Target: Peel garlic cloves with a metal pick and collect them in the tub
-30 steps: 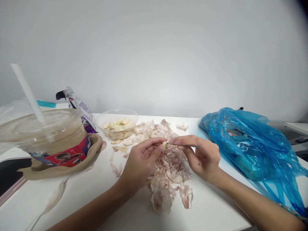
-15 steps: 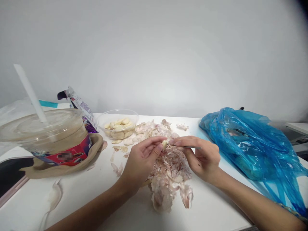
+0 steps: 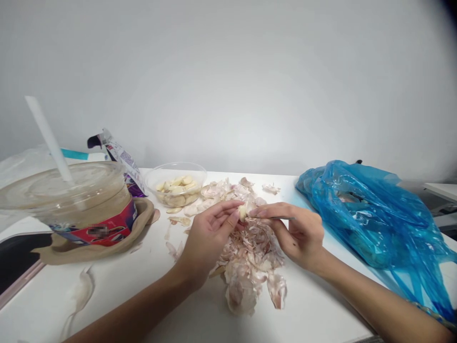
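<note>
"Since the earlier picture, the left hand point(image 3: 210, 236) and the right hand point(image 3: 300, 231) had slid a tiny bit left, and the clove point(image 3: 242, 213) went with them."

"How were they holding on?"

"Left pinched the clove with thumb and fingers, just above the pile of skins point(image 3: 253, 252). Right pinched a thin tool point(image 3: 282, 218), its tip at the clove. Nobody could tell what kind of tool."

"What could have gone wrong?"

"That clove was small and maybe slick. With a loose pinch, it could pop out and hide in the skins. With too hard a push, the tip could slip and poke the left hand, because it was so close."

"And farther out?"

"The clear bowl point(image 3: 150, 183) of cloves stood at the back, left of the pile. Skins lay near it, so a bump might push some in."
</note>
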### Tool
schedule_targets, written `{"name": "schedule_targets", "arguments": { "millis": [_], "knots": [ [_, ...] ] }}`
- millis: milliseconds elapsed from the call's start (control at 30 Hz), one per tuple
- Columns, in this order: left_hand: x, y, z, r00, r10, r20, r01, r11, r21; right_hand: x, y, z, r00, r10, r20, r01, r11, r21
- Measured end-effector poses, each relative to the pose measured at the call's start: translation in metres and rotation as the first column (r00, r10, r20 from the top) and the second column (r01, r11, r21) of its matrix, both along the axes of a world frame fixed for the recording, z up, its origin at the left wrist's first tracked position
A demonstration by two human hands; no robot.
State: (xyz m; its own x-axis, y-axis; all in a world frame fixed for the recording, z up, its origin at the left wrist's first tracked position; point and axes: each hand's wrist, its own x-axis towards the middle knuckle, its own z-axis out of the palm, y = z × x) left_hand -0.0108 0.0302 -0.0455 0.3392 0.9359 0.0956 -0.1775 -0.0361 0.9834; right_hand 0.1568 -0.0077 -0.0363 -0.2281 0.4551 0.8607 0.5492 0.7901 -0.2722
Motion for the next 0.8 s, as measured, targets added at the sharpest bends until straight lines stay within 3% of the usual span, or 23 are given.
{"name": "schedule_targets", "arguments": {
  "millis": [800],
  "knots": [
    [-0.0011,0.0051,-0.0013,0.990,0.069,0.122,-0.057,0.993,-0.101,-0.0001,0.0027,-0.0003,0.996,0.072,0.051,-0.066,0.992,-0.111]
  ]
}}
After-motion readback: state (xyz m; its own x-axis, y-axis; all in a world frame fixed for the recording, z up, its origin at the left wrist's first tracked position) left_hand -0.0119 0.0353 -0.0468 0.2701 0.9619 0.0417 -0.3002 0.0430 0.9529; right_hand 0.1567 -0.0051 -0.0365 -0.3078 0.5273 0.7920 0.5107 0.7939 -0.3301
